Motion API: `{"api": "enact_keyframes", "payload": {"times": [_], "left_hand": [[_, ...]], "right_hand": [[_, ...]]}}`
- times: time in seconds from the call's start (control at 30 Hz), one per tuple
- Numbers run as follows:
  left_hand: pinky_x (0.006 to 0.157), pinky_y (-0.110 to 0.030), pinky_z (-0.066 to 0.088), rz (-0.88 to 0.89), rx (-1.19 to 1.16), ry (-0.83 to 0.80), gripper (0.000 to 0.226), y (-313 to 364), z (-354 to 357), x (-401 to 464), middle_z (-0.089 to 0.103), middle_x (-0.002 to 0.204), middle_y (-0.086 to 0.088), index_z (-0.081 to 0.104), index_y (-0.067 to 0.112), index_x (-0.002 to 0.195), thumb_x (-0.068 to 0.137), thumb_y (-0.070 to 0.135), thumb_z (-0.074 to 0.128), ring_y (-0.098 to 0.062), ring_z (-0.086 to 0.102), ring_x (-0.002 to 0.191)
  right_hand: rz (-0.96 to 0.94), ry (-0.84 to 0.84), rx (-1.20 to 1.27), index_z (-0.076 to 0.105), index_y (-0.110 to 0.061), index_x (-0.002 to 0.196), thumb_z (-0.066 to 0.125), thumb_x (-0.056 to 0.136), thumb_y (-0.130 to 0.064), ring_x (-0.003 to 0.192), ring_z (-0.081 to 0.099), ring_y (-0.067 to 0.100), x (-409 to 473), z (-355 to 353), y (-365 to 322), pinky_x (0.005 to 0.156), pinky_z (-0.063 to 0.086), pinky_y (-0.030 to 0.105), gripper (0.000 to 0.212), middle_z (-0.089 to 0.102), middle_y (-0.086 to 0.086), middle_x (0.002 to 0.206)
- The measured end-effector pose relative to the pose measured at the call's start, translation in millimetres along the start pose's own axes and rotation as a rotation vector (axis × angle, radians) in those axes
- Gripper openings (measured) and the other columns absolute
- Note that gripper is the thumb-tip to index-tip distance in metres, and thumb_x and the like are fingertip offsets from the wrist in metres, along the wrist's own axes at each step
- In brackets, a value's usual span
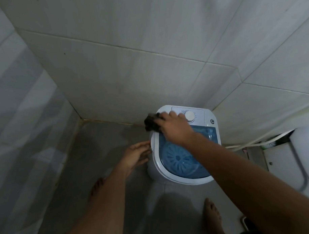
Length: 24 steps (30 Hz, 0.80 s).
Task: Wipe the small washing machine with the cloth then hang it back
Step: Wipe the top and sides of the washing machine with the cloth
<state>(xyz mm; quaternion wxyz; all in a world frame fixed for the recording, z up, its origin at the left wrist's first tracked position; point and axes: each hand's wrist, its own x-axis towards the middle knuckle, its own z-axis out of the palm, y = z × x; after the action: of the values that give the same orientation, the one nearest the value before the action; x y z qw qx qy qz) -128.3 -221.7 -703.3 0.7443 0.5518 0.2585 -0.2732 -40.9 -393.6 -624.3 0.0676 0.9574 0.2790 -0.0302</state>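
Note:
A small white washing machine (207,115) with a clear blue lid and a round white dial stands on the floor against the tiled wall. My right hand (175,128) presses a dark crumpled cloth (152,123) onto the machine's top left rim, near the dial. My left hand (136,155) rests with fingers spread against the left side of the machine, just below its rim, holding nothing.
Tiled walls meet in a corner at the left (80,119). White hoses (256,141) run along the wall to the right of the machine. A white fixture (283,158) sits at the right edge. My bare feet (212,214) stand on the grey floor.

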Motion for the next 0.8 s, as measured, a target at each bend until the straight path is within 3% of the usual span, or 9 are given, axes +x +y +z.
{"api": "enact_keyframes", "payload": {"times": [0.13,0.2,0.37,0.53,0.63,0.73,0.8], "left_hand": [[0.098,-0.042,0.054,0.082,0.099,-0.001,0.033,1.1,2.1,-2.4,0.076,0.115,0.000,0.070,0.026,0.124,0.092,0.020,0.068,-0.019,0.070,0.110],[0.098,-0.041,0.054,0.088,0.103,-0.005,0.035,0.5,2.7,-0.8,0.076,0.117,-0.001,0.068,0.026,0.127,0.092,0.019,0.067,-0.020,0.070,0.111],[0.089,-0.033,0.055,0.057,0.055,-0.018,0.035,1.1,3.3,-1.4,0.074,0.118,-0.002,0.068,0.023,0.127,0.092,0.017,0.067,-0.018,0.069,0.111],[0.085,-0.032,0.054,0.065,0.029,-0.003,0.026,2.2,6.3,-3.9,0.073,0.110,-0.006,0.070,0.021,0.116,0.093,0.012,0.066,-0.020,0.067,0.107],[0.080,-0.026,0.055,0.098,0.077,-0.017,0.035,1.6,5.2,-5.2,0.075,0.116,0.000,0.069,0.025,0.125,0.092,0.015,0.067,-0.017,0.070,0.110],[0.082,-0.026,0.058,0.127,0.119,-0.012,0.036,1.1,3.3,-6.2,0.075,0.117,0.004,0.069,0.026,0.127,0.092,0.016,0.069,-0.014,0.070,0.110],[0.082,-0.022,0.058,0.143,0.129,-0.008,0.037,3.3,3.5,-7.0,0.075,0.119,0.003,0.068,0.023,0.128,0.091,0.015,0.069,-0.014,0.070,0.111]], "right_hand": [[0.288,-0.018,0.027,0.051,-0.023,0.140,0.056,0.094,-0.020,0.116,0.046,0.034,51.2,-7.7,24.2,0.090,0.038,0.048,0.047,0.050,0.009,0.134],[0.341,-0.002,0.060,0.052,-0.021,0.137,0.056,0.091,-0.017,0.116,0.046,0.035,52.5,-4.3,18.6,0.090,0.039,0.048,0.046,0.051,0.010,0.133],[0.095,0.082,0.081,0.054,-0.022,0.137,0.066,0.080,-0.015,0.107,0.053,0.036,-17.2,17.5,-13.1,0.083,0.043,0.047,0.060,0.056,0.010,0.136],[-0.077,0.004,-0.094,0.051,-0.017,0.138,0.063,0.084,-0.014,0.110,0.054,0.037,-40.5,5.1,-9.4,0.087,0.046,0.051,0.056,0.054,0.016,0.130],[0.080,-0.048,-0.151,0.044,-0.020,0.143,0.054,0.094,-0.018,0.121,0.046,0.037,7.4,-17.8,11.2,0.094,0.041,0.053,0.050,0.044,0.016,0.139],[0.310,-0.132,-0.117,0.045,-0.021,0.142,0.056,0.093,-0.018,0.119,0.045,0.035,48.3,-30.9,27.2,0.092,0.040,0.050,0.050,0.044,0.014,0.134],[0.301,-0.145,-0.091,0.046,-0.020,0.142,0.056,0.092,-0.016,0.120,0.045,0.035,52.2,-27.8,18.7,0.093,0.041,0.050,0.051,0.044,0.015,0.135]]}}
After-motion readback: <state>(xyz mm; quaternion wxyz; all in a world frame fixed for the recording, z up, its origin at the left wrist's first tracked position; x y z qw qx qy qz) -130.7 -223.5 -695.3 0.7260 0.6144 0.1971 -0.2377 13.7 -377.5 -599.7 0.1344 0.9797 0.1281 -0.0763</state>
